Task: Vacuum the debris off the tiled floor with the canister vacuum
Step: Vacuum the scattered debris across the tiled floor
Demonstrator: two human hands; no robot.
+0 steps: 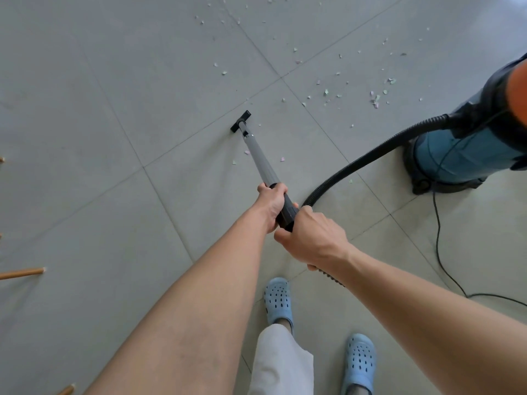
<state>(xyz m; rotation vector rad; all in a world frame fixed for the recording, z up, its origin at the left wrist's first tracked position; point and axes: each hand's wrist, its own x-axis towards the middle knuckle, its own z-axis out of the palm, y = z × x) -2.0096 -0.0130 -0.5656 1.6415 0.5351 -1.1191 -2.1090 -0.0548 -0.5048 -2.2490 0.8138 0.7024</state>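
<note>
grey wand (261,159) gripped by left hand (271,205) ahead of right hand (312,238).

nozzle (241,121) left of canister (467,155), debris (376,101) between

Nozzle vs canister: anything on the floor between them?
Yes, in the head view: small scattered paper scraps lie on the tiled floor between the nozzle and the canister vacuum, thickest nearer the canister. The black hose arcs across the nearer part.

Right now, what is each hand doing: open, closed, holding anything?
Left hand: closed around the vacuum wand, at its black handle end.
Right hand: closed around the hose end, just behind the left.
</note>
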